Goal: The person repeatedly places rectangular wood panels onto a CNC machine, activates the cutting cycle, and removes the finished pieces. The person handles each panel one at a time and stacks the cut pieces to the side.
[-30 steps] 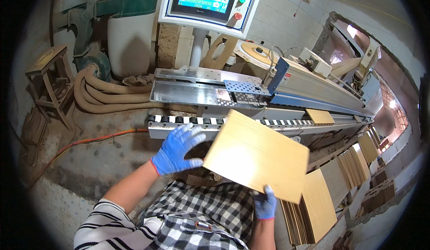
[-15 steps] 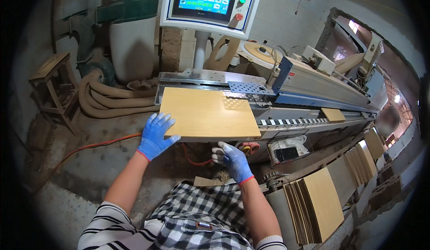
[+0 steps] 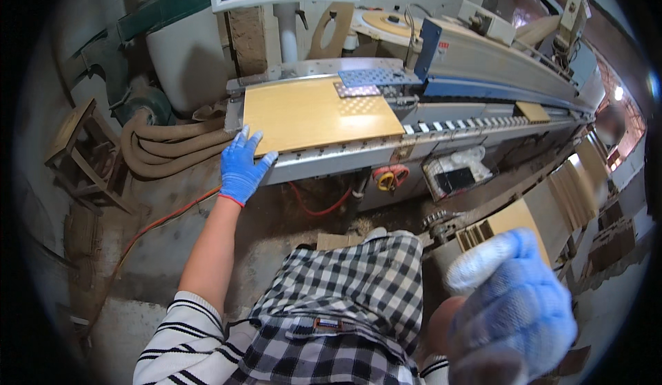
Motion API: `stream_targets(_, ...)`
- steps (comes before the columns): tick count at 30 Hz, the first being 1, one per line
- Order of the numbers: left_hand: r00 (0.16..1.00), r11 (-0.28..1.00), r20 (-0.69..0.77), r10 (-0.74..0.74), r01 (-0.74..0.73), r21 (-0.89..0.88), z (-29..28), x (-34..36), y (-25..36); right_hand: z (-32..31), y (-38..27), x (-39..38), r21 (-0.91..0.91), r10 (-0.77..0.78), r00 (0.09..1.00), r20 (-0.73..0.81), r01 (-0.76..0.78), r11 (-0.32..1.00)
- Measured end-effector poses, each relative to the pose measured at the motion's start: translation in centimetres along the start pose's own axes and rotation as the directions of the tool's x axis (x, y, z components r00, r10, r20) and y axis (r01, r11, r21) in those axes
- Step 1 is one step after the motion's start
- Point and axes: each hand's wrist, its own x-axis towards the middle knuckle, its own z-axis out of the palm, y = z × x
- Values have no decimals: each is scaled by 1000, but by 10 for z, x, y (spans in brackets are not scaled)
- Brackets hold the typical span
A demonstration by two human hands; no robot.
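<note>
A flat yellow wood-coloured panel (image 3: 310,116) lies on the machine's infeed bed, its far right part beneath a perforated blue plate (image 3: 372,76). My left hand (image 3: 245,168), in a blue glove, is at the panel's near left corner. Its fingers are spread against the left edge and the thumb touches the near edge. Close to the camera at the lower right is my right hand (image 3: 517,302), gloved in blue with a whitish thumb tip. Its fingers are curled in, with nothing visible in them, and its lower part is blurred. It is away from the panel.
Farther along the machine's track lies another small panel (image 3: 532,113). Stacked panels (image 3: 514,216) stand at the right, partly behind my right hand. A wire basket (image 3: 456,175) hangs at the machine's front. Ribbed hoses (image 3: 183,154) and a wooden stool (image 3: 79,137) are at the left.
My right hand has risen from beside the panel's near edge to close before the camera. My left hand stays at the panel's corner. The view has tilted down, so the control screen is mostly cut off.
</note>
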Motion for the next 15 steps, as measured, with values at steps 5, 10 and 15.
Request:
stream_targets(5,997,999,63,-45,43,32,-1,3,8,-40,-12,8,98,-62,909,411,23,995)
stream_targets(10,998,998,45,-38,36,43,3,4,9,-32,-12,-11,-40,-148,957,249,162,986)
stream_targets(15,998,997,39,-52,50,50,7,0,3,-29,-2,-3,-27,-189,973,131,194,981)
